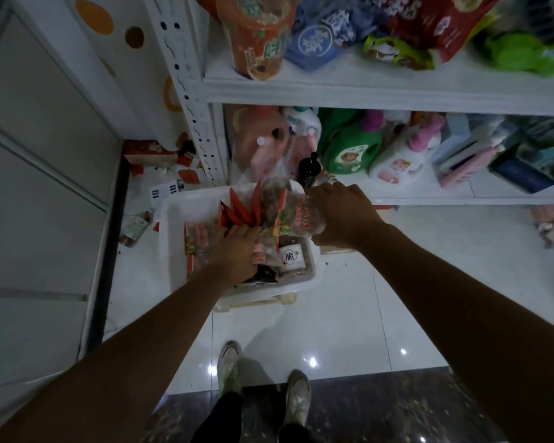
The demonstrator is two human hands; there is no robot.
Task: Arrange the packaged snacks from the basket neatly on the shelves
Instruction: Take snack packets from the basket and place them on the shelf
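While both hands are down in the basket (173, 225), still lots to do. Right hand (343, 215) wrapped round a clear snack bag (288, 212). Left hand (234, 251) maybe gripping another pack (199, 244), blurry. Basket nearly full. Upper shelf (365, 87) already holding some snacks (259, 36).

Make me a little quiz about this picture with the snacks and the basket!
1. True or false: the white basket sits on the floor.
2. Which hand grips the clear snack bag raised above the basket: A) left hand B) right hand?
3. Fill in: the green bottle stands on the ______ of the two shelves in view.

Key
1. True
2. B; the left hand is down among the packets in the basket.
3. lower
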